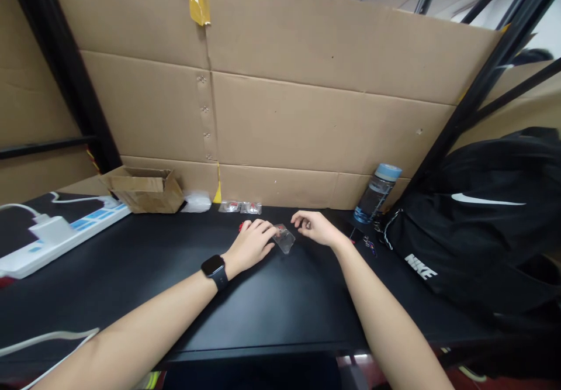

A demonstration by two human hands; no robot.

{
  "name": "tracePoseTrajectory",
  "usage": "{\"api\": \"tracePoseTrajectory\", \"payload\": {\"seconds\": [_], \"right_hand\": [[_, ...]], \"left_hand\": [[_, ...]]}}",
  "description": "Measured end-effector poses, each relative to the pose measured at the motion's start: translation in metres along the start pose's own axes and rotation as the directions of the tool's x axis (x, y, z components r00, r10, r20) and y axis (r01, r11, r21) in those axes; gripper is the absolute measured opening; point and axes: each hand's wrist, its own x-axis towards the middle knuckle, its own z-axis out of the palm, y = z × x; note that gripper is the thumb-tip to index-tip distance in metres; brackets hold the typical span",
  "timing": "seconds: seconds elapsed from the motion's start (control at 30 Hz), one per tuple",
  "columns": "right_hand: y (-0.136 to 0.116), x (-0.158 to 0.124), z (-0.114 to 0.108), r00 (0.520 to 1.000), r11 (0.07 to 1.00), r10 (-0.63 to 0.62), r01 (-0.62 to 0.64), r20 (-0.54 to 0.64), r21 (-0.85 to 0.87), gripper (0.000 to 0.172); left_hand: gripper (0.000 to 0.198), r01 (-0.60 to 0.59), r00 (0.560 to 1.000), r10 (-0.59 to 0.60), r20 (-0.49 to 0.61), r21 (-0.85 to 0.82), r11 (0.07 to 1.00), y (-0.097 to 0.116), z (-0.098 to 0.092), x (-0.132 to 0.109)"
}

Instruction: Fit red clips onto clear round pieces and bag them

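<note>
My left hand (253,242), with a dark watch (213,266) on its wrist, lies palm down on the black table with its fingers stretched out. Its fingertips touch the edge of a small clear plastic bag (286,240). A bit of a red object (241,226) shows behind this hand; most of it is hidden. To the right of the bag, and apart from it, my right hand (319,228) is raised a little with its fingers curled in. Whether anything small sits between those fingertips cannot be made out.
Along the cardboard back wall stand an open cardboard box (146,191), a whitish plastic packet (197,202), small clear packets (240,207) and a blue-lidded bottle (376,194). A white power strip (65,238) lies left; small trinkets (370,244) and a black backpack (482,226) are right.
</note>
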Motion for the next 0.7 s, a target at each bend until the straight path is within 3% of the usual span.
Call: {"api": "tracePoseTrajectory", "payload": {"seconds": [0.1, 0.23, 0.3, 0.57, 0.7], "right_hand": [[-0.002, 0.002, 0.010, 1.000, 0.999, -0.003, 0.004, 0.009, -0.045, 0.042], [-0.008, 0.005, 0.018, 0.999, 0.995, -0.049, 0.049, -0.007, -0.082, 0.012], [-0.009, 0.005, 0.017, 0.999, 0.999, -0.044, 0.044, -0.022, -0.031, 0.012], [-0.004, 0.006, 0.017, 0.993, 0.949, 0.119, -0.117, 0.011, 0.293, 0.027], [-0.007, 0.007, 0.025, 0.973, 0.943, 0.230, -0.224, 0.006, 0.247, 0.039]], "left_hand": [[0.005, 0.036, 0.999, -0.036, -0.002, -0.055, 0.998, 0.000, 0.003, 0.001], [0.008, 0.159, 0.987, -0.163, -0.012, -0.158, 0.975, -0.002, 0.001, -0.001], [0.009, 0.211, 0.976, -0.218, -0.009, -0.203, 0.956, -0.004, -0.001, -0.001], [0.009, 0.342, 0.925, -0.379, -0.006, -0.421, 0.840, -0.011, -0.002, 0.003], [0.020, 0.377, 0.909, -0.418, 0.005, -0.441, 0.815, -0.013, 0.001, 0.002]]}}
